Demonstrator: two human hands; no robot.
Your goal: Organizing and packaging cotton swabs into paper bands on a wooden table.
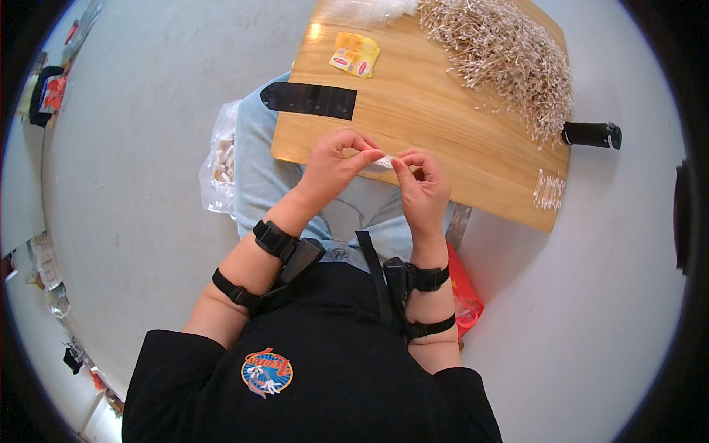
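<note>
Between my two hands a small clear plastic bag (382, 162) is stretched, with something whitish showing in it, too small to make out. My left hand (336, 164) pinches one end between thumb and finger. The other end is pinched the same way by my right hand (425, 190). Both hands are at the near edge of a wooden table (413, 96), above my lap. On the table's far right lies a big heap of cotton swabs (509, 59). A small separate group of cotton swabs (548, 190) lies at the right corner.
Yellow printed cards (356, 55) lie at the table's far left, near clear plastic bags (365, 10). Black tape or strap (310, 100) crosses the left edge, and a black cylinder-like piece (592, 135) juts from the right edge. A plastic bag (220, 166) sits beside my left leg, a red bag (462, 292) by my right.
</note>
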